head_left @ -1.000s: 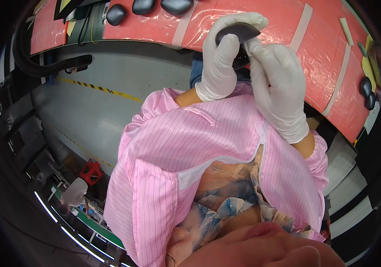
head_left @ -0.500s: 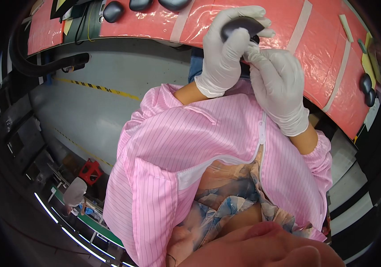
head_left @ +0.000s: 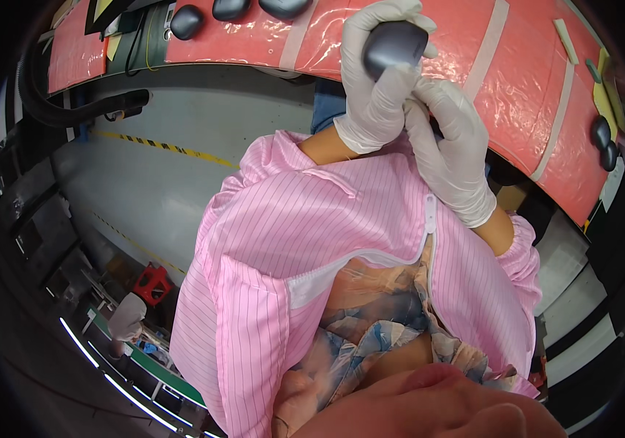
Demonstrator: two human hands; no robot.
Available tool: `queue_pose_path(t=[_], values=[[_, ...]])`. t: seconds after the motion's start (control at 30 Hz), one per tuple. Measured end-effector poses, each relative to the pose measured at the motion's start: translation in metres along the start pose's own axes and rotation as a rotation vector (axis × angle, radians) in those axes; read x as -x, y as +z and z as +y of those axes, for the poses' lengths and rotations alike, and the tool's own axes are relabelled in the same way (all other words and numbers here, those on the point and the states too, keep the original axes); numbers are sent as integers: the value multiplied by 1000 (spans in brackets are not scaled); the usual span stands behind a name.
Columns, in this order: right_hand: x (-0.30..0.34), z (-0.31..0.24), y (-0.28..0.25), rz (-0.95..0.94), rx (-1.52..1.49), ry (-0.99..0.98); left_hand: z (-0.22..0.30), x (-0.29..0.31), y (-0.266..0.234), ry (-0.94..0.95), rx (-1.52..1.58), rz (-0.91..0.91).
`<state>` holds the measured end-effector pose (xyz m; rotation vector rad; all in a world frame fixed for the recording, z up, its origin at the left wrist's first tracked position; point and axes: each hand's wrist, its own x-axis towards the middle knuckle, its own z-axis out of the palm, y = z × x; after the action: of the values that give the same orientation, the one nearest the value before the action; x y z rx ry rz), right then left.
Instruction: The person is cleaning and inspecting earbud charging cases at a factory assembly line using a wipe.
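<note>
Nearest me, my pink striped coat (head_left: pixel 312 241). Beyond it my right hand (head_left: pixel 453 150) curls shut, touching my left hand (head_left: pixel 374 87), which is clamped around a dark grey rounded shell (head_left: pixel 394 45), raised over the red counter (head_left: pixel 254 40).

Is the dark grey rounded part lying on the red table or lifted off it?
Lifted. The left hand grips the dark grey rounded part above the red table; the right hand touches the left hand from below.

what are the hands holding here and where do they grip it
The left hand holds a dark grey rounded shell-like part, its fingers wrapped around the part's sides and top. The right hand touches just below it; whether it grips anything cannot be told.
</note>
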<state>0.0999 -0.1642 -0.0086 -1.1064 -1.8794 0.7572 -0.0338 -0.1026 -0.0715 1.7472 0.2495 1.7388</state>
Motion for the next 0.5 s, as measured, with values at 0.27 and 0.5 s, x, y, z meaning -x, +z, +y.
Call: queue_pose_path(t=[0.27,0.5], values=[[-19,-10,-38,-311,-1208,749,47,-11,33,-687,376,474],[-20,1,-50,63,-552,447,43,-7,32,-772,464,545]])
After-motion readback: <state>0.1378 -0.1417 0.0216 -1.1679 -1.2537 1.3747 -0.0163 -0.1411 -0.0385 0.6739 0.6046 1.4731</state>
